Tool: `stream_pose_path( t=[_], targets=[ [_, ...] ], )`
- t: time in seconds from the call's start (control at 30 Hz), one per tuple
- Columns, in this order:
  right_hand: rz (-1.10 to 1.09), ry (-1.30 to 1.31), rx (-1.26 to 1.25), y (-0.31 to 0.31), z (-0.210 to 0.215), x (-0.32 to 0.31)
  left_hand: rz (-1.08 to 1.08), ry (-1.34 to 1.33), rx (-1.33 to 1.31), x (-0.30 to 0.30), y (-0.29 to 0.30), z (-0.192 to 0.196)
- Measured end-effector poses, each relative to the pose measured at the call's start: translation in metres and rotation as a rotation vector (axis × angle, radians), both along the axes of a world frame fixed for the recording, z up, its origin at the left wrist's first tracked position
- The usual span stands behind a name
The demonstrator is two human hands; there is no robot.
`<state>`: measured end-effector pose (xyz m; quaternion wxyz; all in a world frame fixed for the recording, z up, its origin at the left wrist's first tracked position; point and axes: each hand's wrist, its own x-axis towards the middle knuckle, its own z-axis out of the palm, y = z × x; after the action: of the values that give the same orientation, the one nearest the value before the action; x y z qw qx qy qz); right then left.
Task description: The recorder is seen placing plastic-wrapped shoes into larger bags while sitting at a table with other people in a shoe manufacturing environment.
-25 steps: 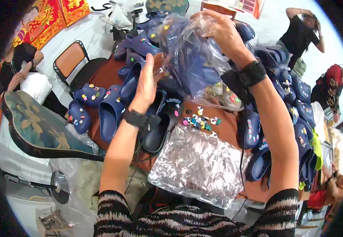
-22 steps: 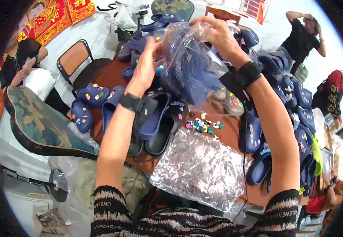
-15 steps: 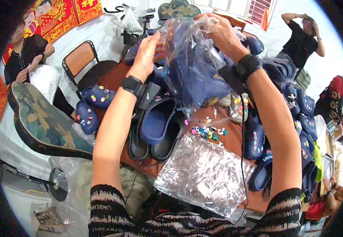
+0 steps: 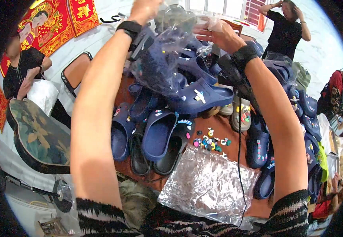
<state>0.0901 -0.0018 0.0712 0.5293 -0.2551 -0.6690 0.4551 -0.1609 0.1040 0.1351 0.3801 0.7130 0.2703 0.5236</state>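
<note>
A clear plastic bag (image 4: 167,43) with navy clogs showing through hangs over the far part of the table, between my hands. My left hand (image 4: 145,11) is at the top edge beside the bag's upper end, its fingers blurred and partly cut off. My right hand (image 4: 218,34) is closed on the bag's clear plastic at its right side. Below the bag lies a navy clog (image 4: 203,96) with a white charm. Nearer stand another navy clog (image 4: 160,136) and a black clog (image 4: 170,158). Small colourful shoe charms (image 4: 210,143) lie scattered to their right.
A crinkled clear plastic bag (image 4: 211,185) lies at the table's near edge. Decorated navy clogs (image 4: 258,148) line the right side, with a beige clog (image 4: 241,114) near the middle. A dark cable (image 4: 239,158) crosses the table. Several people stand around; a patterned chair back (image 4: 41,136) is left.
My left hand has risen to the top edge, and the bag has shifted left. My right hand stays near its place. More clogs show on the table beneath the bag.
</note>
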Motion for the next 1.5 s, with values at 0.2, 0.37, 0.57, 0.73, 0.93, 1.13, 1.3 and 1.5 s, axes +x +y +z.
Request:
stream_pose_path(
  t=[0.2, 0.37, 0.57, 0.73, 0.93, 1.13, 1.3, 1.5],
  targets=[
    [-0.303, 0.362, -0.184, -0.041, 0.01, -0.05, 0.267, 0.001, 0.271, 0.005, -0.012, 0.007],
    [-0.242, 0.221, -0.152, -0.047, 0.028, -0.042, 0.268, -0.047, 0.599, 0.02, -0.012, 0.012],
    [-0.426, -0.162, 0.267, -0.024, 0.038, 0.028, 0.608, -0.07, 1.213, 0.011, -0.018, 0.074],
    [-1.077, -1.051, 0.884, -0.091, 0.073, 0.084, 0.453, 0.001, 1.067, 0.004, -0.078, 0.065],
    [-0.769, -0.5, 0.241, -0.162, 0.019, -0.024, 0.444, -0.005, 1.018, -0.032, -0.087, 0.014],
    [-1.02, -0.725, 0.225, -0.181, 0.015, 0.028, 0.273, 0.153, 0.964, -0.055, -0.099, -0.034],
    [-1.203, -0.832, 0.477, -0.196, 0.0, 0.083, 0.109, 0.072, 0.848, -0.065, -0.084, -0.053],
    [-1.19, -1.151, 0.465, -0.265, -0.034, 0.106, 0.332, 0.394, 0.533, -0.163, 0.038, -0.172]
  ],
)
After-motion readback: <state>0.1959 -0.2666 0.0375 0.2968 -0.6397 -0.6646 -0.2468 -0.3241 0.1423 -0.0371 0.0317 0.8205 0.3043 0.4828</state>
